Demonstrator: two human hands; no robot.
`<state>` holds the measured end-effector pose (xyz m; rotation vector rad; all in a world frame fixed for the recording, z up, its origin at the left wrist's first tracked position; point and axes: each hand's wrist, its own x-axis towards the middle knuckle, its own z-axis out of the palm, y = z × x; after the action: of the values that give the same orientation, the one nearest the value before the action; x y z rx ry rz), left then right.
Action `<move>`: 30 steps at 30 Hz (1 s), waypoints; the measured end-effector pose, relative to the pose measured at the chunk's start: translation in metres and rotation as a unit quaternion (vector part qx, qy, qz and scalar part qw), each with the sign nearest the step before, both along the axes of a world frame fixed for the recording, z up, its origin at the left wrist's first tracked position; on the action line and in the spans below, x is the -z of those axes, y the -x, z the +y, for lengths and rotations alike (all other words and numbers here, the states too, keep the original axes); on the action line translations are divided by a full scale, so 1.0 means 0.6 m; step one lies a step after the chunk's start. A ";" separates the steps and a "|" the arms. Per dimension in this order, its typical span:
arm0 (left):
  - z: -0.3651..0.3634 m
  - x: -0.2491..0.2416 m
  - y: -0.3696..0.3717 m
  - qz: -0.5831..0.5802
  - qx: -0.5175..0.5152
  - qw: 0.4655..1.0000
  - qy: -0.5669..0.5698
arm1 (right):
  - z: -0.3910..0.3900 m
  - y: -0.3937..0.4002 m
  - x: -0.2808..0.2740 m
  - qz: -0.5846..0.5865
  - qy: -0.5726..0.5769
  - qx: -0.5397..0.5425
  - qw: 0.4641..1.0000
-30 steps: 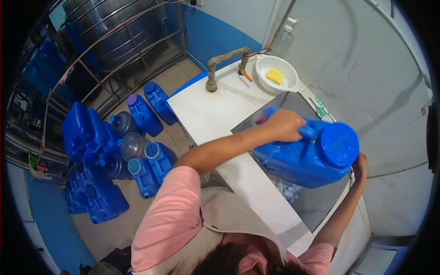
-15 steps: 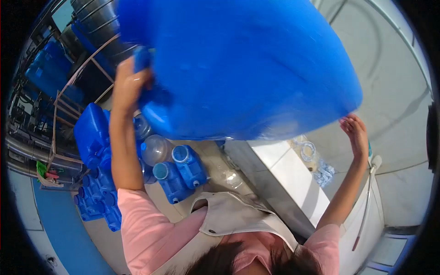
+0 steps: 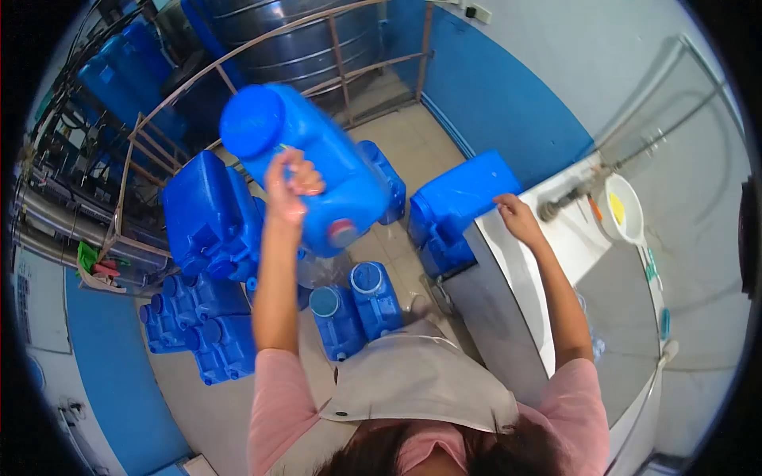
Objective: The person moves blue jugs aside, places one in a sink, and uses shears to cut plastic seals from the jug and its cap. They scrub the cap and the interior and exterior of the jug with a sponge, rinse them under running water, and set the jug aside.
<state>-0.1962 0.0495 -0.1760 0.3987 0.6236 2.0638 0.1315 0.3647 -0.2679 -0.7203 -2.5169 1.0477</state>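
Note:
My left hand [image 3: 294,189] is closed around the handle of a blue water jug [image 3: 337,155], which hangs tilted above the floor. The jug has a large round blue cap at its upper left and a reddish spigot low on its near side. My right hand [image 3: 517,218] is empty, its fingers loosely apart, over the near corner of the white-topped counter [image 3: 516,274]. Just beyond it lies another large blue jug [image 3: 468,190]. Two small blue jugs [image 3: 377,300] with open mouths stand on the floor in front of my apron.
More blue jugs [image 3: 208,210] cluster on the left, with small capped ones [image 3: 226,345] nearer me. A rusty railing [image 3: 337,67] fronts a steel tank [image 3: 294,40]. On the right, a white basin [image 3: 623,208] holding something yellow sits on the counter ledge beside a pipe.
The big blue jug has swung away from the camera, lower and toward the far left. My right hand has come off its bottom and moved left; my left hand still grips the handle.

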 end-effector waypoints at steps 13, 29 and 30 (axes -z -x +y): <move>0.294 0.442 0.197 0.386 0.050 0.762 0.518 | 0.036 0.087 0.057 -0.101 -0.215 -0.039 0.971; 0.356 0.803 0.248 0.576 0.068 0.488 0.652 | 0.036 0.123 0.050 -0.194 -0.193 -0.044 0.961; 0.350 0.814 0.241 0.607 0.038 0.493 0.622 | 0.034 0.124 0.051 -0.197 -0.189 -0.044 0.961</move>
<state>-0.3410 0.2597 -0.6646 0.8739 2.5573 0.3902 0.0573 0.3853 -0.2982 -0.7668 -2.9897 0.4470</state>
